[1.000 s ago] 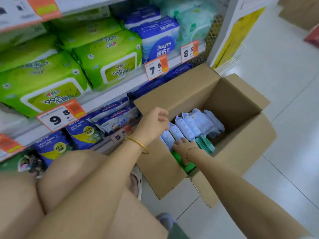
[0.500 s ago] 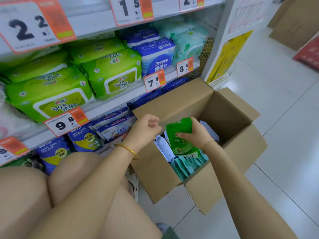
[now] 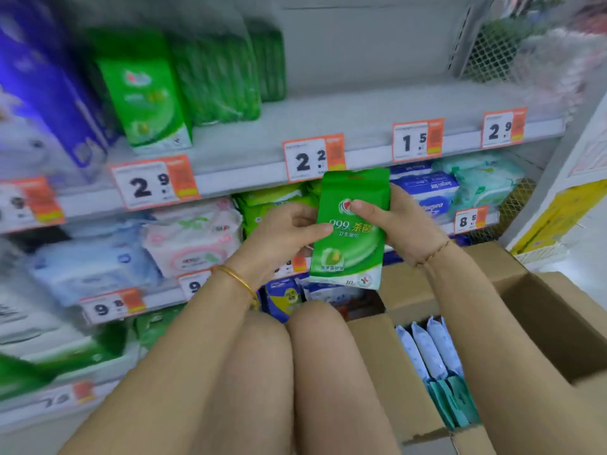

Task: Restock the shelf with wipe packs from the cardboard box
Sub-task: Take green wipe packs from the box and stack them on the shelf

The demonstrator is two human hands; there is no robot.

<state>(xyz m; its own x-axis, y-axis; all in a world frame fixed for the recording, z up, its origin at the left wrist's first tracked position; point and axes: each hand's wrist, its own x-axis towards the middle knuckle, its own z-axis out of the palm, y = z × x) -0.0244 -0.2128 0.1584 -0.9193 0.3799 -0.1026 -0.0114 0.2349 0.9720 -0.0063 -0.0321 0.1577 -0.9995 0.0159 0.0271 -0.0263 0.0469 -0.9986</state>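
the green wipe pack [image 3: 349,229] has risen out of the cardboard box [image 3: 387,366], where pale blue packs [image 3: 427,349] stand on edge; left hand [image 3: 282,234] and right hand [image 3: 399,226] both grasp it, thumbs in front.

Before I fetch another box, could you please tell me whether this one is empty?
Not empty. The box is open, and pale blue packs and teal packs stand on edge inside.

I see open room on the upper shelf [image 3: 361,106], in the centre and right of the frame, bare back to its rear wall. The upright green packs [image 3: 144,103] block its left part, and the price tags [image 3: 313,157] line its front edge. Lower right, the cardboard box [image 3: 542,310] stands open-topped, with wipe packs [image 3: 430,353] filling its floor.
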